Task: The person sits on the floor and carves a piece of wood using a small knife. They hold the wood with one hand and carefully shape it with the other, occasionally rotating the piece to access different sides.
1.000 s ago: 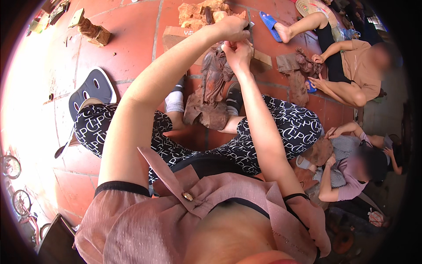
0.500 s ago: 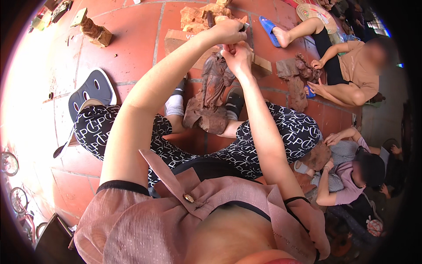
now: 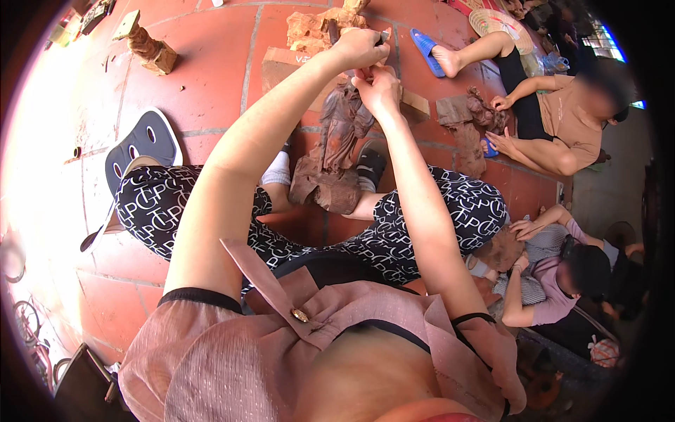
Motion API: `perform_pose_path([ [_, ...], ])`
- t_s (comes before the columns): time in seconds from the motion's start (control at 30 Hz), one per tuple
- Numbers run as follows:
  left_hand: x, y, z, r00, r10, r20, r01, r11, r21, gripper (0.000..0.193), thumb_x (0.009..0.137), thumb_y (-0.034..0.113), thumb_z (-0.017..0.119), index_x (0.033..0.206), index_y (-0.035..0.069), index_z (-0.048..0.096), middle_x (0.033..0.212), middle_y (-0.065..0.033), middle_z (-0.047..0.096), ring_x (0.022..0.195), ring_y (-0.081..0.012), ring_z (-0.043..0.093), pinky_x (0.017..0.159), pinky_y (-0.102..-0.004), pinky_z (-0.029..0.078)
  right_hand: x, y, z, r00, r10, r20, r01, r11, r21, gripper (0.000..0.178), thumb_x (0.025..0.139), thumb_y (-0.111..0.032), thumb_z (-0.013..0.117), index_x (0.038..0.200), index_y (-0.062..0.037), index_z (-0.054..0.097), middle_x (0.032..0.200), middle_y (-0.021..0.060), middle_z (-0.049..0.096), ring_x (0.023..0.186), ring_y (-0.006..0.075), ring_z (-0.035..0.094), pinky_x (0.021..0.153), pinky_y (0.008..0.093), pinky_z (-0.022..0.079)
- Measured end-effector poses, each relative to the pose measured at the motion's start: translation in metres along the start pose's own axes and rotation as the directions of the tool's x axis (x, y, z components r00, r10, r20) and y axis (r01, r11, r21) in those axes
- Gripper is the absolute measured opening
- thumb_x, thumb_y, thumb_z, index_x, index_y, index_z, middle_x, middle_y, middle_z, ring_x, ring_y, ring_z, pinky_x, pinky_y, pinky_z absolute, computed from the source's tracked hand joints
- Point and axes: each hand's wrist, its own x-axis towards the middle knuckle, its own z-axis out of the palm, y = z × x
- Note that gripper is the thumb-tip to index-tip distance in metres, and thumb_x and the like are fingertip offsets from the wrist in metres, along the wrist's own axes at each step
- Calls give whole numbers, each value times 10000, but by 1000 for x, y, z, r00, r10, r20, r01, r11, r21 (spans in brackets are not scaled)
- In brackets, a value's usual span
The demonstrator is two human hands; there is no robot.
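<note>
Both hands are way out at the far end of the dark carved figure [image 3: 339, 137], which sits between the person's feet, chunky base [image 3: 325, 186] nearest the body. The right hand [image 3: 378, 91] is right at the figure's upper end, fingers bent and bunched, thumb pointing toward the left hand. Can't tell if it's pinching the wood or something else, since the hand hides that spot. The left hand [image 3: 361, 49] is just beyond it, so a bit past the figure's top, fingers curled in (a small greyish thing [image 3: 385, 35] pokes out by the knuckles, no clue what it is). What those fingers grip, I can't make out. A pale wood block [image 3: 278, 68] shows on both sides of the figure's top end, and there's a rough yellowish carving [image 3: 307, 32] on the tiles [image 3: 211, 77] past that.
</note>
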Motion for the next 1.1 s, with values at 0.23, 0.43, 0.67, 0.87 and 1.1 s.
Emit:
perform_pose_path([
  [0.23,-5,-8,-1,964,-265,-32,258,955,-149,331,818,273,456,773,-40,555,592,-147,612,554,-225,638,578,-333,520,-2,9,14,992,-102,-70,90,983,-162,182,720,-154,662,865,-71,592,912,145,510,753,355,580,676,443,470],
  [0.43,-9,-17,3,974,-172,-148,159,983,-92,328,826,272,439,753,-33,536,577,-141,606,526,-216,632,569,-329,521,-7,12,16,971,-202,-130,180,970,-161,147,728,-157,659,818,-73,579,912,137,494,733,359,575,647,459,466],
  [0.67,-10,-20,1,967,-225,-124,205,967,-152,312,819,242,450,765,-56,521,610,-146,602,526,-211,633,529,-316,527,-11,1,15,964,-220,-151,183,957,-226,155,714,-149,675,780,-68,560,850,116,514,746,329,563,623,441,457],
  [0.87,-14,-22,-3,958,-271,-95,236,931,-278,303,828,221,454,823,-73,525,591,-114,584,513,-197,622,455,-302,525,-10,2,18,965,-223,-138,193,960,-201,152,716,-157,668,785,-70,564,849,120,531,752,340,572,618,456,456],
  [1.1,10,19,-4,974,67,215,-67,998,-11,285,816,244,511,903,-22,566,666,-119,619,525,-198,623,509,-300,530,-6,50,29,990,76,-120,9,811,585,126,697,-75,698,710,0,598,735,69,631,663,93,579,639,238,457],
])
